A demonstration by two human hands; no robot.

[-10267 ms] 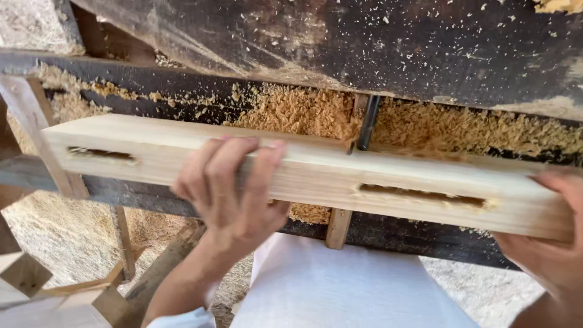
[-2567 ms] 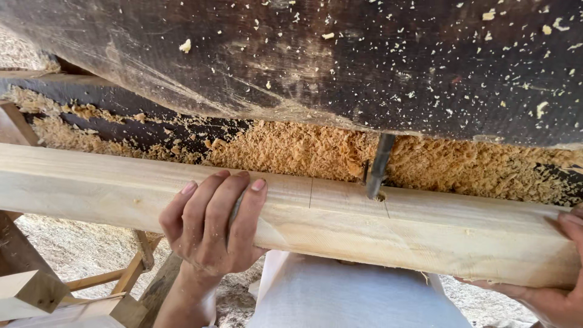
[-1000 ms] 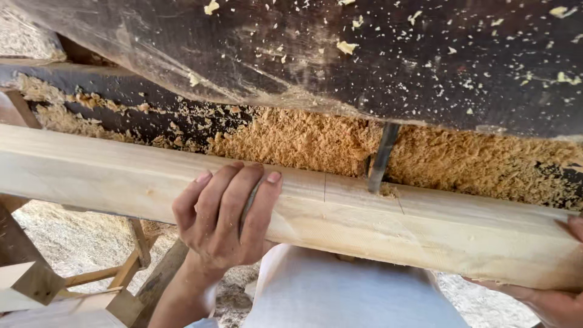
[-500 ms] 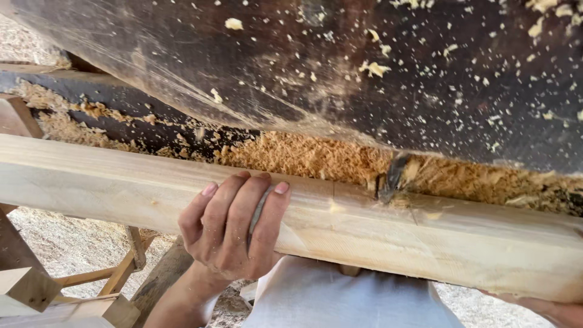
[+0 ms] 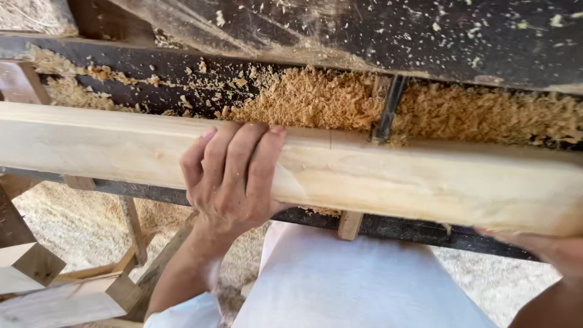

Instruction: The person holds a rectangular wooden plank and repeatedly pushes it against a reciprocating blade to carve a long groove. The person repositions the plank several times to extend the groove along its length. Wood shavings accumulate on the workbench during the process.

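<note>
At far left, pale offcut blocks w/ slanted ends are seen low down, above a floor strewn w/ sawdust, and a wooden leg of the stand is visible just right of them; no packages, labels or signs are seen anywhere in view. The long pale timber beam is laid across the frame from left edge to right edge, resting along the dark machine tabletop, w/ heaps of sawdust banked behind it. The left hand is wrapped over the beam's near face approx. mid-left, fingers curled over the top edge, so it's closed in a grip on the wood. A thin pencil line is marked across the beam's top just right of those fingers. Further right, a dark narrow steel blade is seen upright, touching the beam's far edge. At far right, the right hand is tucked under the beam's lower edge; only part is shown, so whether it's gripping or just supporting can't be told. The beam is judged stiff and fairly heavy for its length, smooth-planed but dry enough not to slip; it's best held w/ hands well apart, one on each side of the blade, fingers kept clear of the cutting line. The wood itself isn't fragile, though edges could be dented
</note>
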